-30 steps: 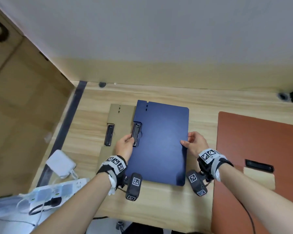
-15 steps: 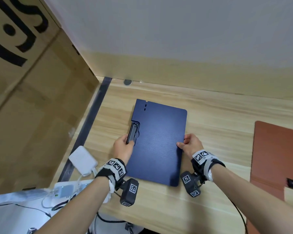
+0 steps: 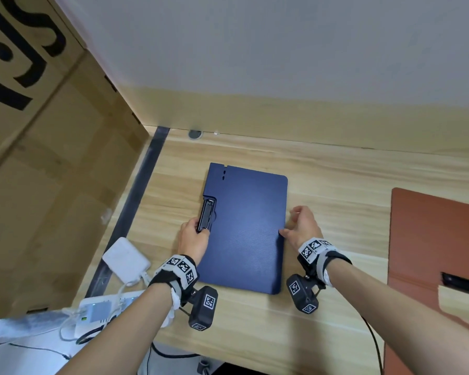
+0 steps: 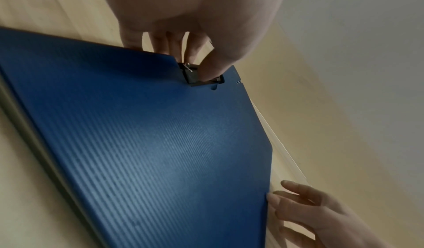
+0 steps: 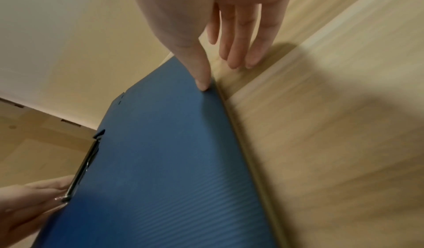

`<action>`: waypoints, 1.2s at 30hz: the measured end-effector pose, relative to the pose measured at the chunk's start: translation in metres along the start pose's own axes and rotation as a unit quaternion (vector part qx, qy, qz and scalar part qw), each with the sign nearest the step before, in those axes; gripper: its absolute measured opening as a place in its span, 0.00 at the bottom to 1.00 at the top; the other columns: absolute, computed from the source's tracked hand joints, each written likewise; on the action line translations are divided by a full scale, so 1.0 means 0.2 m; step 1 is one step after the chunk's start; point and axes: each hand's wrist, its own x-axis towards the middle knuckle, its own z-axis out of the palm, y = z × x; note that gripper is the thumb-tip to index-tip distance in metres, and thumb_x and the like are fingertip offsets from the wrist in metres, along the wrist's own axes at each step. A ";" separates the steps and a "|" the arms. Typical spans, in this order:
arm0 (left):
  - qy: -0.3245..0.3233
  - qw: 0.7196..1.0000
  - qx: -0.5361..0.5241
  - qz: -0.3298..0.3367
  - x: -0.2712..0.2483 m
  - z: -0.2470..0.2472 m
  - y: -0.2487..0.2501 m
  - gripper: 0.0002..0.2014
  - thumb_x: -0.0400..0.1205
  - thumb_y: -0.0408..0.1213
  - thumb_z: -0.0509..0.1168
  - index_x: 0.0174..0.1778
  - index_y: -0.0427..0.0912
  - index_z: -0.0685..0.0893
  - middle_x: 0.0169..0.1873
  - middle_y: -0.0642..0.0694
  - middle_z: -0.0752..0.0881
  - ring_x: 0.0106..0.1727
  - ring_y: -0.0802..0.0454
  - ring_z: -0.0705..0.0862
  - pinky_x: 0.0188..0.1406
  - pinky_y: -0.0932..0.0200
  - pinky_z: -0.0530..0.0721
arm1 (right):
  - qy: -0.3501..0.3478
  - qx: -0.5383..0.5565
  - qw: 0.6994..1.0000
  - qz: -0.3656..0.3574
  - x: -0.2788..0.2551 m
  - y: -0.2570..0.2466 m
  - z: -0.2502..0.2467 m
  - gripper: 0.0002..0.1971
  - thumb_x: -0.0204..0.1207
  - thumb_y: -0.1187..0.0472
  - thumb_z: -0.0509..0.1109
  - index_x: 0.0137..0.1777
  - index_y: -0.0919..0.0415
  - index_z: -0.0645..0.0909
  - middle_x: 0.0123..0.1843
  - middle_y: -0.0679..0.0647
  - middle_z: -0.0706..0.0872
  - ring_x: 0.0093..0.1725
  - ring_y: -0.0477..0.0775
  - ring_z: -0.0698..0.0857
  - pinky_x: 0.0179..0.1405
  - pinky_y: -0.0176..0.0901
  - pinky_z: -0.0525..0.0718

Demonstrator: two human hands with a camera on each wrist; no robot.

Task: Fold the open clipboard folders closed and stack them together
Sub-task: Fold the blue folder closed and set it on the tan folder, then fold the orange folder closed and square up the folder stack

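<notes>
I am squaring the closed blue folder (image 3: 244, 228), lying mid-frame on the desk (image 3: 336, 185). My left hand (image 3: 194, 239) is pinching its clip (image 3: 207, 215); my right hand (image 3: 302, 226) is spread, thumb touching the edge. Next, I judge, comes folding the brown folder (image 3: 431, 239) at right.

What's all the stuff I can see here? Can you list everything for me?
blue folder: one, dark blue, closed, flat mid-desk
clip: one, black, at the blue folder's left edge
brown folder: one, reddish brown, lying at the desk's right side, partly out of frame
desk: one, light wood
cardboard box: one, tan with black print, left
white adapter: one, left of the desk
power strip: one, white, lower left
left hand: grips the clip
right hand: thumb on the blue folder's right edge, fingers straight
</notes>
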 end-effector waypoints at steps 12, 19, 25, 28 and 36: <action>-0.086 0.981 -0.026 0.170 -0.34 0.44 0.43 0.25 0.81 0.25 0.60 0.76 0.42 0.72 0.72 0.46 0.76 0.75 0.48 0.73 0.76 0.50 0.71 | 0.066 -0.095 0.990 0.082 -0.31 0.48 -0.84 0.22 0.74 0.64 0.74 0.67 0.61 0.76 0.65 0.57 0.83 0.63 0.57 0.83 0.62 0.46 0.79; -0.285 0.943 0.020 0.168 -0.59 0.89 0.61 0.20 0.81 0.27 0.58 0.69 0.43 0.78 0.60 0.47 0.84 0.56 0.48 0.83 0.50 0.58 0.80 | 0.085 -0.130 0.977 0.144 -0.47 0.80 -1.23 0.14 0.72 0.59 0.71 0.58 0.56 0.79 0.58 0.54 0.86 0.56 0.58 0.85 0.56 0.38 0.76; -0.356 0.922 0.072 0.132 -0.76 1.19 0.62 0.16 0.80 0.30 0.58 0.62 0.48 0.80 0.56 0.46 0.86 0.50 0.48 0.84 0.54 0.53 0.84 | 0.068 -0.190 0.971 0.131 -0.44 0.98 -1.43 0.16 0.71 0.64 0.70 0.60 0.57 0.82 0.56 0.58 0.84 0.59 0.62 0.84 0.58 0.46 0.80; -0.359 0.920 0.089 0.127 -0.82 1.30 0.60 0.11 0.82 0.35 0.60 0.58 0.49 0.82 0.55 0.41 0.89 0.49 0.45 0.86 0.60 0.50 0.84 | 0.048 -0.233 0.967 0.089 -0.38 1.07 -1.47 0.19 0.70 0.63 0.70 0.61 0.55 0.83 0.58 0.58 0.82 0.62 0.62 0.81 0.60 0.47 0.78; -0.334 0.934 0.094 0.083 -0.92 1.37 0.55 0.13 0.83 0.31 0.59 0.61 0.43 0.84 0.56 0.44 0.88 0.58 0.46 0.86 0.65 0.49 0.83 | -0.008 -0.307 0.951 0.047 -0.21 1.19 -1.49 0.17 0.68 0.52 0.78 0.55 0.50 0.80 0.57 0.50 0.80 0.62 0.56 0.75 0.53 0.47 0.76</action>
